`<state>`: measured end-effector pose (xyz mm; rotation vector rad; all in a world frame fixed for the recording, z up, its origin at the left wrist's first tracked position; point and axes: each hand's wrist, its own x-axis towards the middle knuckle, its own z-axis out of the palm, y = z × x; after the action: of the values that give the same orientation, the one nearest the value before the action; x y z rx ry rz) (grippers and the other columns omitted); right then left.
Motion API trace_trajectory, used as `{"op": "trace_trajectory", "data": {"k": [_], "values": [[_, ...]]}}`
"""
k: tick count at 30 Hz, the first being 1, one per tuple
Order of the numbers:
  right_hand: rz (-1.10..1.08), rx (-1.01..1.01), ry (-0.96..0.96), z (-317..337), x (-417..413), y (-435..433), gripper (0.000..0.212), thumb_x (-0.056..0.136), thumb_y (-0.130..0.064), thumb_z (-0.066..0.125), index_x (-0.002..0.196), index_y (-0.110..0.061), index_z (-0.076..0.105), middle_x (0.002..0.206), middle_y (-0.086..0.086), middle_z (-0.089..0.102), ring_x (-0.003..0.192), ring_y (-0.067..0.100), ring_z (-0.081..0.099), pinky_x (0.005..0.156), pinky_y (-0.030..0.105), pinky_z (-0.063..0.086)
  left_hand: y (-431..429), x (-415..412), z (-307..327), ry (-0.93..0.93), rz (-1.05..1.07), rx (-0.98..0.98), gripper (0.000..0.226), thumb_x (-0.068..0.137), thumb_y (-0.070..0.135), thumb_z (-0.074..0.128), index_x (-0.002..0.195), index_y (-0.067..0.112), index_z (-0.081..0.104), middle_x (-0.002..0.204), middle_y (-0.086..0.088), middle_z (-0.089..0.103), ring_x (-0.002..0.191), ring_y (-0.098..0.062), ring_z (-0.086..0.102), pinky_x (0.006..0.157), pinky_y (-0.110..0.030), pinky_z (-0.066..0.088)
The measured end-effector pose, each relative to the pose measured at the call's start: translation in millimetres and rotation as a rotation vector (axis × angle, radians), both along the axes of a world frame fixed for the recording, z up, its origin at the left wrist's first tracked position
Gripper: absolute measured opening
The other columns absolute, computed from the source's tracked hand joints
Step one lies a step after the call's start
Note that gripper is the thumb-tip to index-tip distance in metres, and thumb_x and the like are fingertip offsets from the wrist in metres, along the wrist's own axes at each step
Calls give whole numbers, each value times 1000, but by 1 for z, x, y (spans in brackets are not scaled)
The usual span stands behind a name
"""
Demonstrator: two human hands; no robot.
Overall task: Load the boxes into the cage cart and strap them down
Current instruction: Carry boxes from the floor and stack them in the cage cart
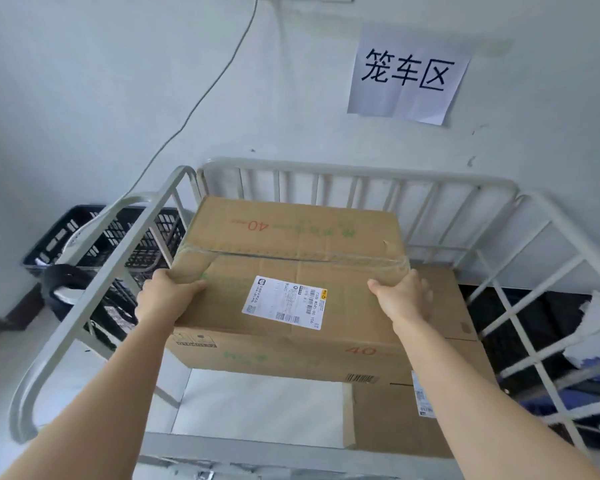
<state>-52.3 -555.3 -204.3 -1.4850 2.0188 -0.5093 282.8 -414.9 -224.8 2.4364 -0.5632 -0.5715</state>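
Loading step in hand. The brown taped cardboard box with a white shipping label [284, 244] is held over the white tubular steel cage cart [326, 168], the left hand [167, 292] and right hand [404, 294] clamped on its side edges. It overlaps a second brown cardboard box [437, 403] already in the cart; contact cannot be confirmed. Judged next: lower it squarely, then release. Strapping not yet begun.
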Motion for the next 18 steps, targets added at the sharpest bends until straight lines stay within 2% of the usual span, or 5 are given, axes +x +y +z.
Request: {"op": "trace_trajectory", "data": {"k": [8, 11, 18], "values": [[-14, 160, 99, -81, 39, -16, 76, 81, -47, 71, 139, -8, 41, 141, 13, 45, 133, 33, 39, 101, 48, 43, -15, 38, -86, 107, -29, 181, 81, 69, 44, 79, 132, 10, 42, 121, -13, 57, 110, -36, 55, 89, -47, 50], [-46, 222, 120, -113, 49, -13, 73, 84, -44, 69, 139, -7, 39, 142, 13, 43, 133, 33, 37, 101, 49, 43, -22, 47, -114, 132, -76, 250, 76, 72, 38, 79, 130, 6, 43, 121, -15, 57, 110, -35, 55, 81, -39, 47], [-57, 387, 187, -190, 62, -5, 73, 84, -40, 70, 141, -6, 39, 143, 14, 43, 133, 34, 39, 104, 47, 41, -23, 66, -178, 207, -103, 367, 73, 69, 33, 83, 124, 3, 45, 112, -15, 61, 96, -32, 60, 72, -37, 49]]}}
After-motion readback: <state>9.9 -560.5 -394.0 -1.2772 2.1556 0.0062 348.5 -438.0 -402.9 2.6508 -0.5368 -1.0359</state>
